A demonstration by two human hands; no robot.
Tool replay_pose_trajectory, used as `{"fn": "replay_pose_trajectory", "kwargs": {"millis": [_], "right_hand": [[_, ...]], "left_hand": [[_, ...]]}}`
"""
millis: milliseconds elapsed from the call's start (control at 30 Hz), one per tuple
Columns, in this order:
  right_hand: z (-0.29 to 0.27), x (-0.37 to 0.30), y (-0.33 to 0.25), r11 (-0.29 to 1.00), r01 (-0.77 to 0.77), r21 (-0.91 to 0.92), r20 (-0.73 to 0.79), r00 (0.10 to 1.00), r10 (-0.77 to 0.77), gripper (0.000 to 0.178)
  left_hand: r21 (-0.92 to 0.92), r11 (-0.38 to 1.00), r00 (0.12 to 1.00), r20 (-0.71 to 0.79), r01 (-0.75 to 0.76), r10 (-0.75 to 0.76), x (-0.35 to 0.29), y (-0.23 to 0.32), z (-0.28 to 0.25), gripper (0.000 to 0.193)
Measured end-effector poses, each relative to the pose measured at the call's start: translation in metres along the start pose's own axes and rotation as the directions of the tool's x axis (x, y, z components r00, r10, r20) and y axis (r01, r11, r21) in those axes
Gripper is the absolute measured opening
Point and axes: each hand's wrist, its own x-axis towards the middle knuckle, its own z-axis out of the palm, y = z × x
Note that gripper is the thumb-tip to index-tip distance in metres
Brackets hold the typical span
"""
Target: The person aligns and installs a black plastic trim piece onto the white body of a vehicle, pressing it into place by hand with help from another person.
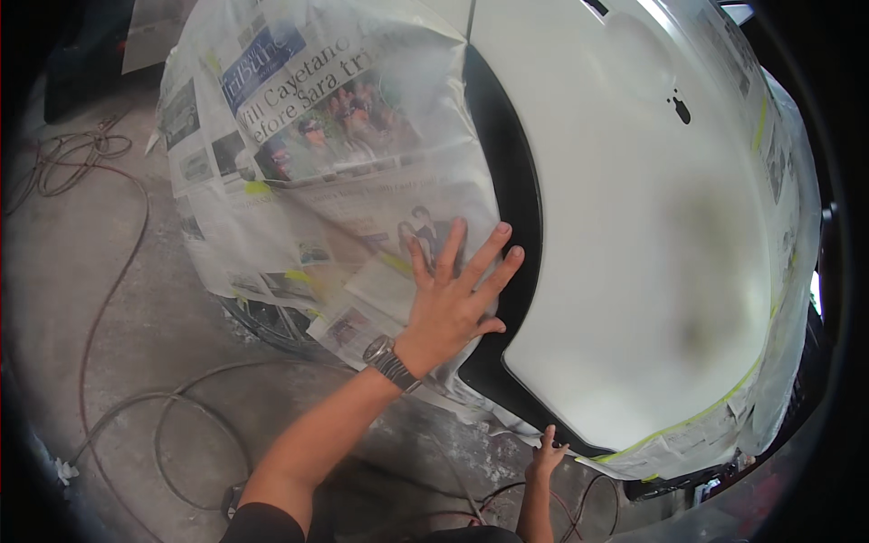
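A black wheel arch trim (518, 172) curves along the edge of a white car body panel (625, 271). Spread flat, my left hand (457, 294) reaches over masking newspaper (335, 208), with its fingertips and thumb on the trim. A wristwatch (389, 360) is on my left wrist. Lower down, my right hand (545, 454) is at the bottom end of the trim, its finger and thumb closed about the edge. Part of that grip is hidden. Cloudy plastic film and newspaper cover the wheel.
Taped masking paper (715, 425) runs along the panel's right and lower edges, with yellow-green tape. Below the paper, part of a tire (272, 321) shows. A reddish hose (113, 290) and a dark hose (167, 434) lie looped over the dusty concrete floor (54, 299).
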Motion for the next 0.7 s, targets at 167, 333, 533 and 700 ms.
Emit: {"fn": "replay_pose_trajectory", "kwargs": {"millis": [167,333,533,700], "right_hand": [[0.013,-0.029,-0.035,0.999,-0.044,0.017,0.036,0.998,0.043,0.122],[0.01,-0.036,-0.043,0.998,-0.054,0.024,0.003,0.999,0.053,0.12],[0.011,-0.036,-0.043,0.999,-0.032,0.029,0.043,0.999,0.031,0.102],[0.015,-0.047,-0.054,0.999,-0.03,0.029,0.047,0.998,0.029,0.094]], "left_hand": [[-0.028,1.0,1.0,0.001,0.01,-0.01,-0.001,-0.001,-0.001,0.121],[-0.034,0.999,1.0,0.002,0.005,-0.005,0.0,-0.001,-0.002,0.12],[-0.02,1.0,1.0,-0.015,0.001,-0.001,0.0,-0.002,0.0,0.122],[-0.003,1.0,1.0,-0.009,0.005,-0.005,0.0,-0.002,-0.002,0.121]]}}
